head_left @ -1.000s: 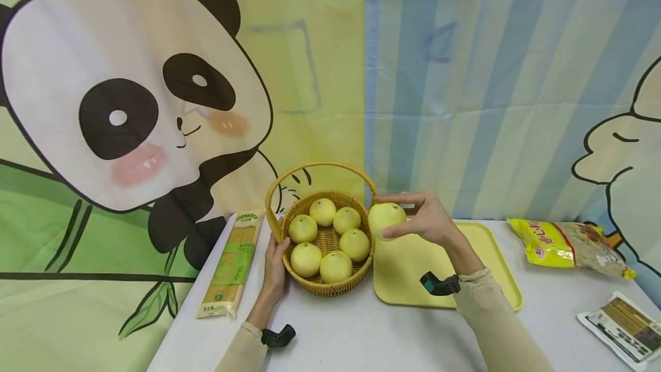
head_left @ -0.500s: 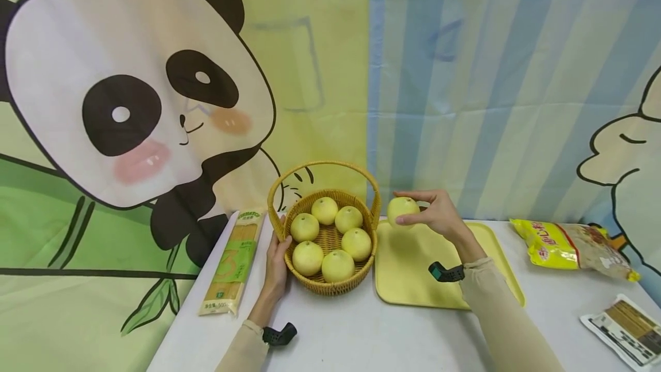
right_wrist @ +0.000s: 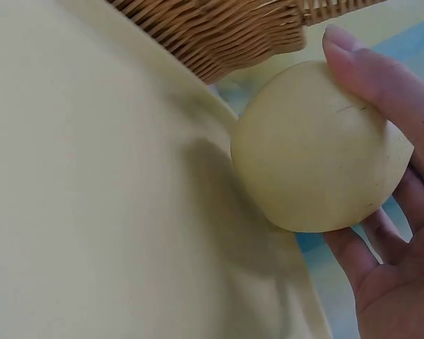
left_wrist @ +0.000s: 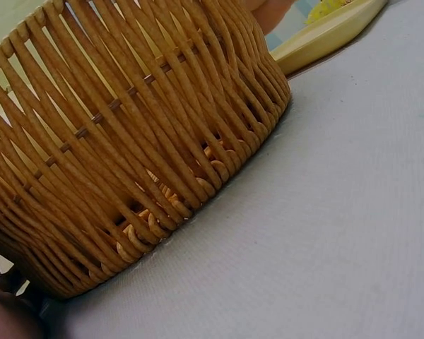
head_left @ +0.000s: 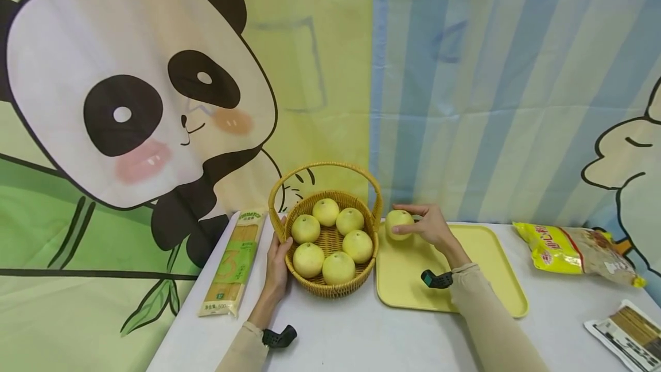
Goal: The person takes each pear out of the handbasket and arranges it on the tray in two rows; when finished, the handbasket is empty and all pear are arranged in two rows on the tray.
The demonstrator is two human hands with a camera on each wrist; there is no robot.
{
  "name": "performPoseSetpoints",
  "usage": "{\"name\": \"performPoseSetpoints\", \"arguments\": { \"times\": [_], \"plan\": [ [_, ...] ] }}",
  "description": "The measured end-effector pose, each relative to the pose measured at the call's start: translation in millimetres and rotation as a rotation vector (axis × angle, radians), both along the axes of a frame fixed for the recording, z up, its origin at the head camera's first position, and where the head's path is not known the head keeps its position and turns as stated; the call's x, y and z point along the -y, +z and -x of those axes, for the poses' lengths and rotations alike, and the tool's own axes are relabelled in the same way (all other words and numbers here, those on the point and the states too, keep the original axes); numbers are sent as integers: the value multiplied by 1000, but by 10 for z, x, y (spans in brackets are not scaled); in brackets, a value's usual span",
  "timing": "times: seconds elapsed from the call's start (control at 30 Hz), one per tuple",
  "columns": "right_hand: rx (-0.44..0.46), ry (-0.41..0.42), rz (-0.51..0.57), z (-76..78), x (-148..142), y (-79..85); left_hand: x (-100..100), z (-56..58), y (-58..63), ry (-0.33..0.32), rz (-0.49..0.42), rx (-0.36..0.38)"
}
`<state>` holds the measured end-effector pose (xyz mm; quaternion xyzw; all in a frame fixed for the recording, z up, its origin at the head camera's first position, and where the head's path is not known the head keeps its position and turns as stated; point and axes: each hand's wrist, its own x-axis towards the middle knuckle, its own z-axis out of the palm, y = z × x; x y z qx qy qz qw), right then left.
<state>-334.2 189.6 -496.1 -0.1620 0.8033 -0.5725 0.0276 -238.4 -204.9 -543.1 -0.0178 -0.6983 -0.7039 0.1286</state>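
the right hand [head_left: 432, 227] pinches a round yellow fruit [right_wrist: 304, 152] over the rectangular tray [head_left: 408, 274]; the left hand [head_left: 276, 270] (finger closure indeterminate) contacts the handled wicker basket [head_left: 331, 290].

Cartoon panda backdrop [head_left: 170, 90], blue-striped hanging panel [head_left: 496, 85] alongside, white tabletop [head_left: 361, 332].

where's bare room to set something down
Free: white table in front of the basket; near-left part of the yellow tray; table between tray and yellow bag. Crowded: basket's left side, where the left grip touches it beside the noodle pack; the tray's far-left corner, by the held fruit.
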Motion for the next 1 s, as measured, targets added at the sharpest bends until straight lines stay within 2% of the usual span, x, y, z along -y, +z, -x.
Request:
{"name": "performPoseSetpoints", "arguments": {
  "times": [0.17,0.47,0.67,0.83,1.0],
  "plan": [
    [29,10,31,18,50,-67,8,-13,-12,4,0,1],
    [-40,75,-62,32,101,-22,19,-17,19,3,-1,-8],
    [-46,134,-82,20,100,-14,1,-26,26,3,-19,-13],
    [-80,144,-87,-82,93,95,-2,-23,24,7,-6,-15],
    [-191,97,-58,-226,89,296,1,-12,5,5,-1,-12]
  ]
}}
